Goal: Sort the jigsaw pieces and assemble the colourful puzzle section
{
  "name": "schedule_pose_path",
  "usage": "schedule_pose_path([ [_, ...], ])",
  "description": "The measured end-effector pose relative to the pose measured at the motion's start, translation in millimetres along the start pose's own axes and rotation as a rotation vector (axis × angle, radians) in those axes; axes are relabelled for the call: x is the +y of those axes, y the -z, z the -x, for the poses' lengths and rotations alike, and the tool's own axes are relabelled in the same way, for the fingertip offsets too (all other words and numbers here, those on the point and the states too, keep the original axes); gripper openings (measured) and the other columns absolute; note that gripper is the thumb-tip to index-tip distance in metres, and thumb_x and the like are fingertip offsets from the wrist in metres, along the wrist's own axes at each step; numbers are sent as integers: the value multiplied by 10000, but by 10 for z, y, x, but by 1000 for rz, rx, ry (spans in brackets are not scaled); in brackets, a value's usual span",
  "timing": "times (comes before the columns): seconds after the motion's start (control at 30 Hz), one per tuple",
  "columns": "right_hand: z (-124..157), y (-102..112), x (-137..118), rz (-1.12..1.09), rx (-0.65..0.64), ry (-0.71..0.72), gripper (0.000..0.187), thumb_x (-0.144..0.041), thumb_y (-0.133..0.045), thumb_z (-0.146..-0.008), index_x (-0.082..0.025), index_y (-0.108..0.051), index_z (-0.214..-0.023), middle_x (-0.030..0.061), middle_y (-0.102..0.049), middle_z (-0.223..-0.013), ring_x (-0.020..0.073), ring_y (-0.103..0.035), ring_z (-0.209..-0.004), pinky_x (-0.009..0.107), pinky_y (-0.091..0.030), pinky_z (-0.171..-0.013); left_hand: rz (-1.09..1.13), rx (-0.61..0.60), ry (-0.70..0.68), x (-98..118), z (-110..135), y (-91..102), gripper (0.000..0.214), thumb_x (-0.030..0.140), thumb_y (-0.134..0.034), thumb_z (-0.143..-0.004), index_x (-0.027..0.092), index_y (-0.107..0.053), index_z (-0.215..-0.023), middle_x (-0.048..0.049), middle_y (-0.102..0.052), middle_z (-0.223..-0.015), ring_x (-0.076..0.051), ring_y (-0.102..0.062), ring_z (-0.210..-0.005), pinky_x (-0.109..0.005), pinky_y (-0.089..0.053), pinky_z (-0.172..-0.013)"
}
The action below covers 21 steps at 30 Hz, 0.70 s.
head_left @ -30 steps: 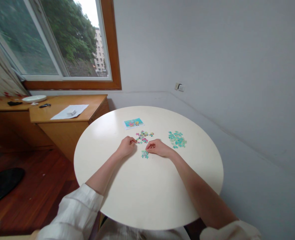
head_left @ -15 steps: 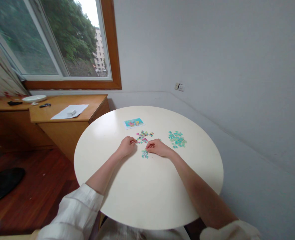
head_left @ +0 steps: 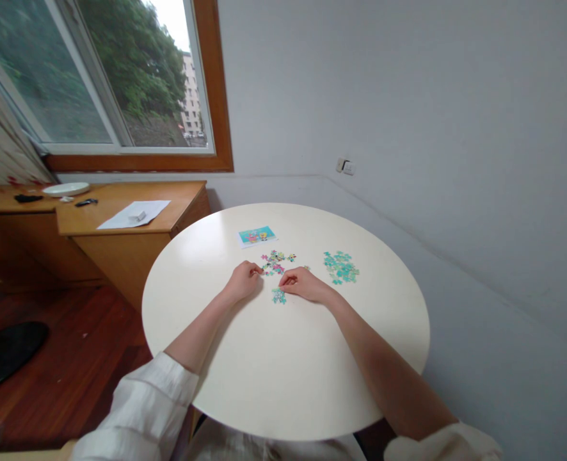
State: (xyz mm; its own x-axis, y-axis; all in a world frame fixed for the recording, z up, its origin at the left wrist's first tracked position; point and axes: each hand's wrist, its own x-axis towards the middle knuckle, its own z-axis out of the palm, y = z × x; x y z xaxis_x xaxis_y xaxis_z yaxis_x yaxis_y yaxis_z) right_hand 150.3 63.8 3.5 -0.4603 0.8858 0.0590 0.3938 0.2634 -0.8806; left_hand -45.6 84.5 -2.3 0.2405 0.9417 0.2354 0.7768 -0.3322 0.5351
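Both my hands rest on a round white table (head_left: 283, 371). My left hand (head_left: 243, 280) is curled, its fingertips pinched at the left edge of a cluster of multicoloured puzzle pieces (head_left: 276, 261). My right hand (head_left: 303, 283) is also curled, fingertips pinched just right of that cluster and above a small joined teal group of pieces (head_left: 278, 296). What either pinch holds is too small to make out. A heap of teal pieces (head_left: 341, 267) lies to the right. A small reference picture (head_left: 256, 236) lies beyond the cluster.
A wooden desk (head_left: 134, 240) stands left of the table, with paper (head_left: 134, 214), a white plate (head_left: 66, 189) and small dark items on it. A window (head_left: 120, 77) is above it. A wall socket (head_left: 345, 168) sits on the grey wall. A dark round object (head_left: 5, 355) lies on the wooden floor.
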Motion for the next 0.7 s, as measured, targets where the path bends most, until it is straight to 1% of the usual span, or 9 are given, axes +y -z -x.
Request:
schedule_pose_path([
  [0.23,5,-4,-31,41,2,4,139,-257,-594,-626,-122,-612,-652,-4,-559,-561,93,-474,-537,214,-363,-526,11,0,2,8,6,5,285,96,-406,-693,141,-663,-807,-66,-610,-853,-151,-558,-775,-252,-424,-751],
  [0.5,3,-18,-58,188,42,28,75,-164,-556,-624,-125,-619,-617,-12,-539,-531,86,-459,-519,194,-345,-507,0,-3,4,22,6,9,291,90,-401,-693,137,-662,-812,-71,-609,-847,-152,-557,-775,-251,-420,-744],
  [0.7,-2,-20,-50,200,37,31,78,-158,-552,-628,-122,-621,-622,-8,-547,-549,86,-465,-527,189,-348,-510,-1,-6,2,24,10,16,291,91,-397,-694,139,-659,-811,-68,-606,-842,-149,-554,-764,-246,-419,-733],
])
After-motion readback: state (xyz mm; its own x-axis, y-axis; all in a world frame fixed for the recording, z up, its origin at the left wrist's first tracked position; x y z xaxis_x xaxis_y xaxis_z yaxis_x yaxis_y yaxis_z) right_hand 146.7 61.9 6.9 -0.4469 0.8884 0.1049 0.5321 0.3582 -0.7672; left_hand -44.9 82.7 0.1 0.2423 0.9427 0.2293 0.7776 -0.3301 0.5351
